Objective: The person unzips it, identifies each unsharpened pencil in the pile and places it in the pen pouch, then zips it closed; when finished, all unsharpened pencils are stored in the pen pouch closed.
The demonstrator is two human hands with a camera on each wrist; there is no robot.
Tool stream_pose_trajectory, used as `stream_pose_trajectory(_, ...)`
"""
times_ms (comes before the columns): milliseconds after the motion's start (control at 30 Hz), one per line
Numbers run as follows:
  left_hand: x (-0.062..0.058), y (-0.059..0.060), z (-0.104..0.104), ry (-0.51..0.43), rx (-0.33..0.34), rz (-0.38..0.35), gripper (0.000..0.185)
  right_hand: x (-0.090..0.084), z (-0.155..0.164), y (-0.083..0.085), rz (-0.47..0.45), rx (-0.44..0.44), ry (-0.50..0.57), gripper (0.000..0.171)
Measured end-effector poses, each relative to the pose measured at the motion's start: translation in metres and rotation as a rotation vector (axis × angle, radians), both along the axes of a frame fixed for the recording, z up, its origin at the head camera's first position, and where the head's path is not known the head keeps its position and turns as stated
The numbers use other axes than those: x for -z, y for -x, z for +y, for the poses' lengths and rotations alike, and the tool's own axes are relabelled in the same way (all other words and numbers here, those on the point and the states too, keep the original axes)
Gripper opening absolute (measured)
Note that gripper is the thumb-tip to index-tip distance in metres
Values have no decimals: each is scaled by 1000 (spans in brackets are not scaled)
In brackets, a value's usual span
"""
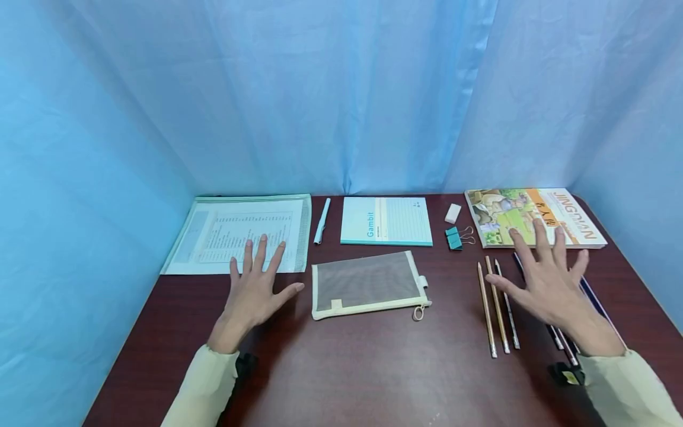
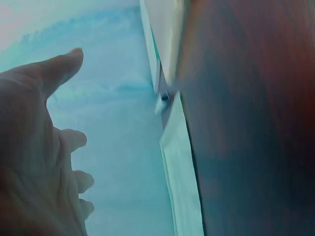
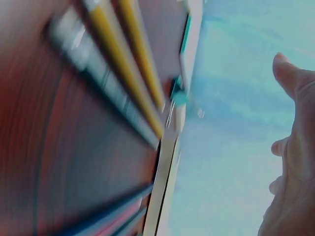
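My left hand [image 1: 255, 293] is held with fingers spread over the near edge of a clear document folder [image 1: 242, 228] with printed sheets inside; it grips nothing. To its right lies a mesh zipper pouch [image 1: 368, 281] with a cream edge and a ring pull. My right hand [image 1: 552, 287], fingers also spread and holding nothing, hovers above the pencils. Three pencils [image 1: 496, 302] lie to its left, and several dark pencils [image 1: 593, 295] are partly hidden beneath it. In the right wrist view the pencils [image 3: 123, 59] look blurred, with the hand [image 3: 295, 162] raised apart from them.
Along the back of the dark red table [image 1: 368, 373] are a white pen [image 1: 322, 221], a Gambit notebook [image 1: 385, 221], a white eraser [image 1: 452, 213], a teal binder clip [image 1: 455, 238] and a thick illustrated book [image 1: 512, 216]. Blue curtains [image 1: 331, 101] enclose the back and sides.
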State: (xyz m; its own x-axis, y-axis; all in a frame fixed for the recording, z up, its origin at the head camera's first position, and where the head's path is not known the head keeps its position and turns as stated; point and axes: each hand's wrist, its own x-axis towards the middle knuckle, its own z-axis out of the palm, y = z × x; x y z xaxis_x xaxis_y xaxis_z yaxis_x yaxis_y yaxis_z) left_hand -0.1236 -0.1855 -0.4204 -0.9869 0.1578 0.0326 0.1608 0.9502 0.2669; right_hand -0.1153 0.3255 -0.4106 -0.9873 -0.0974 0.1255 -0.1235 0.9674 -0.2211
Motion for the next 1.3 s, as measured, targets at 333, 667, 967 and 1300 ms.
stream_pose_trajectory(333, 11, -12, 34, -28, 83, -21, 89, 8, -62, -1, -35, -104, 93, 97)
stream_pose_trajectory(667, 20, -17, 46, -81, 122, -90, 85, 24, -110, 1, -122, -145, 92, 92)
stream_pose_trajectory(967, 29, -19, 52, -104, 151, -184, 78, 36, -134, 0, -262, -113, 159, 84)
stream_pose_trajectory(1300, 38, -16, 52, -69, 173, -185, 66, 43, -144, -5, -256, -159, 174, 69)
